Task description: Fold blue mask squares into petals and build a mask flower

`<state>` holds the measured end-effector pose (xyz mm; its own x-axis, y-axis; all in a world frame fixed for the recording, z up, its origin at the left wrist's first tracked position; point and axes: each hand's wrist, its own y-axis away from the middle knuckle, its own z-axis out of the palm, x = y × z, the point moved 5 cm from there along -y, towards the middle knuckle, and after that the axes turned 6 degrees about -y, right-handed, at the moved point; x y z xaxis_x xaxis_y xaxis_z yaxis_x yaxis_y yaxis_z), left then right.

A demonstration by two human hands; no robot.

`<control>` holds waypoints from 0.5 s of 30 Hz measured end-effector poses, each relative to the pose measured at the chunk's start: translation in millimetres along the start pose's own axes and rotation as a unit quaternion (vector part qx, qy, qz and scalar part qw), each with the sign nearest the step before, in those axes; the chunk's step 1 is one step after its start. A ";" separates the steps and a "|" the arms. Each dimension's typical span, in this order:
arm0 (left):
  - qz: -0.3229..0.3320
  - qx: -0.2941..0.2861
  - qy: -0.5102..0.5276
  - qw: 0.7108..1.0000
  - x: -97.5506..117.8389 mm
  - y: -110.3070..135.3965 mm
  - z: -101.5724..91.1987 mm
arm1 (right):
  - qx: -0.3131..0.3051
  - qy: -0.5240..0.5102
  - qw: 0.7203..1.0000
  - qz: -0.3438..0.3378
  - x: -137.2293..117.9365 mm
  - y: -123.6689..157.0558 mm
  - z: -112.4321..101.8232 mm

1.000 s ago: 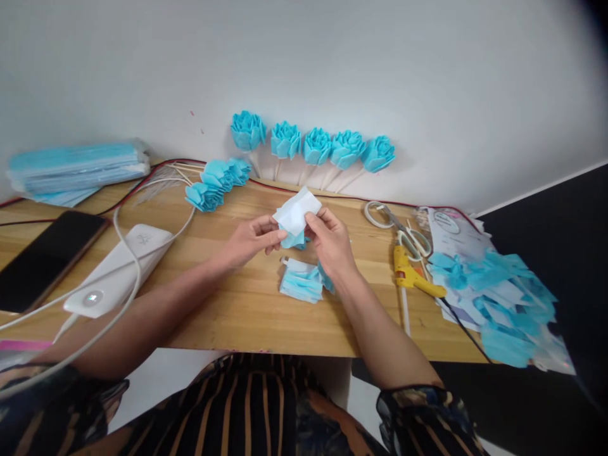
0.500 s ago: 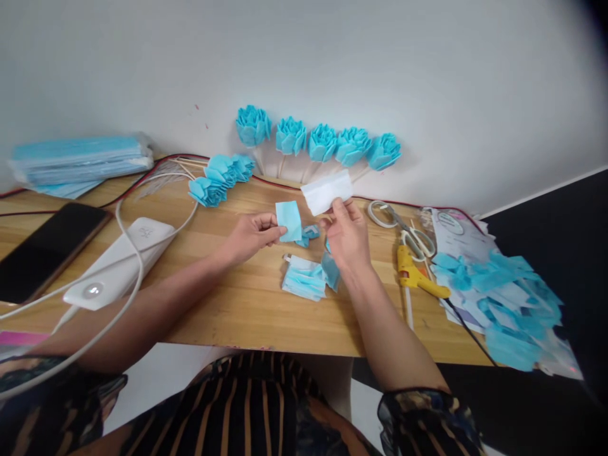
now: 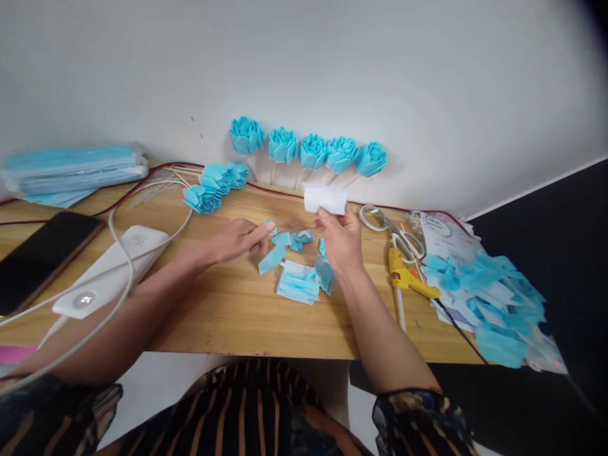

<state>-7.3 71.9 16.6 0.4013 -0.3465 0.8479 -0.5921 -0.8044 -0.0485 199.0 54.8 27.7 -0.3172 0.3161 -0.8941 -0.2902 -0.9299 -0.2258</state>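
Note:
My right hand [image 3: 341, 242] is closed in a pinch on a white rectangular layer of fabric [image 3: 325, 199], held up above the wooden table [image 3: 228, 310]. My left hand [image 3: 237, 239] lies low over the table with its fingers stretched out, and nothing shows in its grip. A light blue fabric piece [image 3: 271, 259] lies on the wood just under its fingertips. More small blue pieces [image 3: 295, 239] sit between the two hands. A stack of folded blue pieces [image 3: 299, 284] rests right in front of my right wrist.
Several blue fabric roses on sticks [image 3: 308, 152] lean on the wall; more roses [image 3: 215, 185] lie flat. A mask stack [image 3: 71, 171], phone [image 3: 42, 253] and cabled power bank [image 3: 111, 269] are left. Scissors [image 3: 398, 233], a yellow glue gun [image 3: 407, 276] and scraps [image 3: 491, 294] are right.
The white layer came apart from the blue one. My right hand carried the white piece up and right; my left hand lowered and let the blue piece go onto the table.

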 end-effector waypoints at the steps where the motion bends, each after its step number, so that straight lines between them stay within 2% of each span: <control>1: 0.006 0.031 -0.033 0.999 -0.7 -0.4 -3.7 | -0.015 0.009 1.000 -0.012 0.0 0.9 0.8; 4: 0.026 0.172 -0.065 0.983 0.2 0.6 -15.8 | -0.088 0.035 0.994 -0.044 -0.8 5.5 5.7; 6: 0.026 0.212 -0.004 0.977 -0.1 1.5 -17.7 | -0.142 0.060 0.986 -0.064 -2.0 9.7 10.1; 8: 0.012 0.185 0.113 0.976 -2.1 1.0 -13.0 | -0.187 0.090 0.975 -0.084 -3.2 14.3 14.3; 11: 0.007 0.101 0.266 0.959 -0.8 1.1 -1.5 | -0.239 0.138 0.954 -0.116 -5.3 20.9 20.8; 13: 0.012 0.070 0.292 0.954 2.1 2.3 3.3 | -0.260 0.176 0.939 -0.140 -6.7 24.6 25.2; 15: 0.020 0.062 0.289 0.955 5.2 3.0 5.3 | -0.258 0.206 0.932 -0.148 -6.9 26.5 28.0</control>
<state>-3.2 65.2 18.0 -0.0941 -0.0830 0.9921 -0.4964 -0.8599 -0.1191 168.3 33.2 38.7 0.1115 0.5731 -0.8119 0.1969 -0.8135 -0.5472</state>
